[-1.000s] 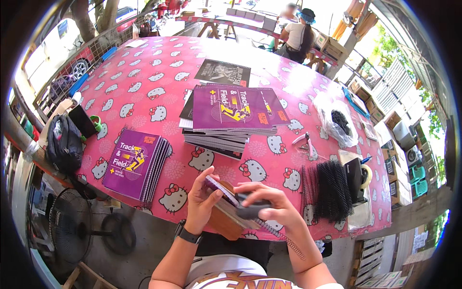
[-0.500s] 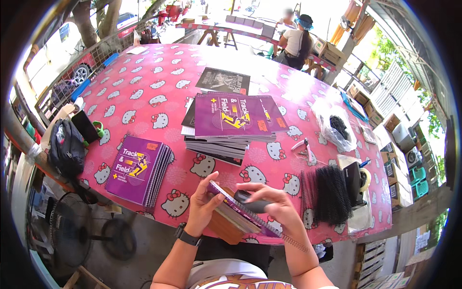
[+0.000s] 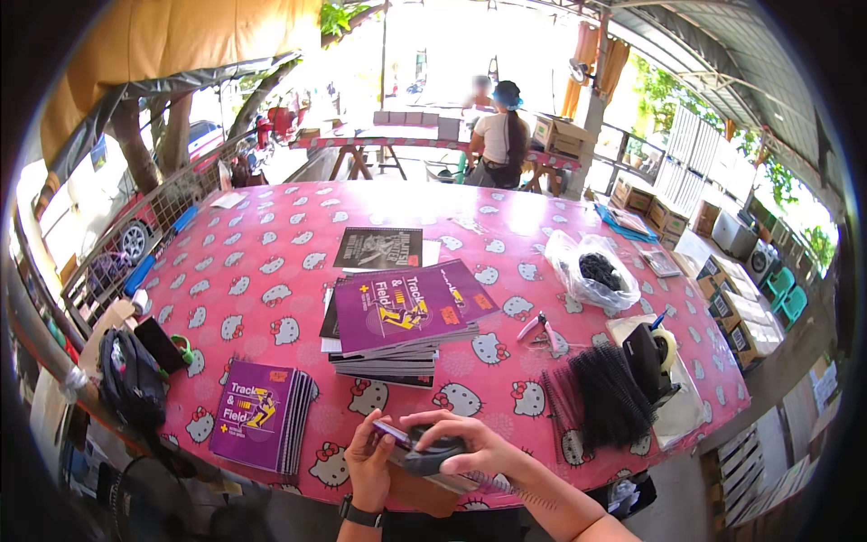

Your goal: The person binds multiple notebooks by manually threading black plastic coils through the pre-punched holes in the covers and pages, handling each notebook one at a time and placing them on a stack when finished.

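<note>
Near the front edge of the table, my left hand (image 3: 368, 474) is closed on the upper corner of a purple-covered notebook (image 3: 394, 432), holding it tilted. My right hand (image 3: 483, 443) grips a rounded black handheld tool (image 3: 432, 459) at the notebook's bound edge. A thin spiral coil (image 3: 535, 499) sticks out past the notebook's lower end, under my right wrist. Beneath the notebook is a brown wooden piece (image 3: 420, 495), partly hidden. My hands and the tool cover much of the notebook.
A bound purple notebook stack (image 3: 257, 415) lies left, a taller loose stack (image 3: 406, 307) ahead. Black coils (image 3: 610, 397), a tape dispenser (image 3: 652, 357), pink-handled pliers (image 3: 542, 334) and a plastic bag (image 3: 591, 271) are right. A dark bag (image 3: 131, 379) sits far left; a person (image 3: 501, 140) sits beyond.
The view has tilted up, so the table and my hands sit lower in it. The black tool is now closer to my left hand along the notebook's edge.
</note>
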Tool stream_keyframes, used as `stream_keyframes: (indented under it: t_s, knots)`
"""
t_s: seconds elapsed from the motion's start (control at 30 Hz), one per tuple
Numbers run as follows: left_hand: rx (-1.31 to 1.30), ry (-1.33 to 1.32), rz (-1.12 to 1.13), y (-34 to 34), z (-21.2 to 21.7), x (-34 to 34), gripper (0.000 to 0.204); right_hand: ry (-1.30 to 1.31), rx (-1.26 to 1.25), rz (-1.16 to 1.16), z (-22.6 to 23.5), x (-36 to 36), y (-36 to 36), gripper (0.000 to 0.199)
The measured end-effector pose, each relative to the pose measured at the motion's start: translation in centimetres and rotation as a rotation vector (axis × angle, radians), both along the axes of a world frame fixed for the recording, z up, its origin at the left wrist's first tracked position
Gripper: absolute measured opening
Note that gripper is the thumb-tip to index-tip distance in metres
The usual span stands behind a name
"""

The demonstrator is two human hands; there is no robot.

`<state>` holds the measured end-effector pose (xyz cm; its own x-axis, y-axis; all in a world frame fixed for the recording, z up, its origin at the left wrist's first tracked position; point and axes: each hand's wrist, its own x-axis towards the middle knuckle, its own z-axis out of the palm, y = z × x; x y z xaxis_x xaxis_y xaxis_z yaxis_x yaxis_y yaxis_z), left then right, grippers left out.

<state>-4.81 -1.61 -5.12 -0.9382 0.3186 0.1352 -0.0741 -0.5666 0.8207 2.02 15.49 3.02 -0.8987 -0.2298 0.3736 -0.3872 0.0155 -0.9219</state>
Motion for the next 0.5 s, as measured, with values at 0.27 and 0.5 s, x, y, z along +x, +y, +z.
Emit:
stream_keyframes:
  t_s: [0.27, 0.5]
  knots:
    - [-0.014, 0.032, 0.013, -0.4, -0.5, -0.2, 0.034, -0.073, 0.188, -0.173, -0.8, 0.1, -0.4, 0.035]
    - [0.01, 0.029, 0.0, -0.7, -0.3, -0.6, 0.032, -0.17, -0.339, -0.006, -0.7, -0.3, -0.3, 0.038]
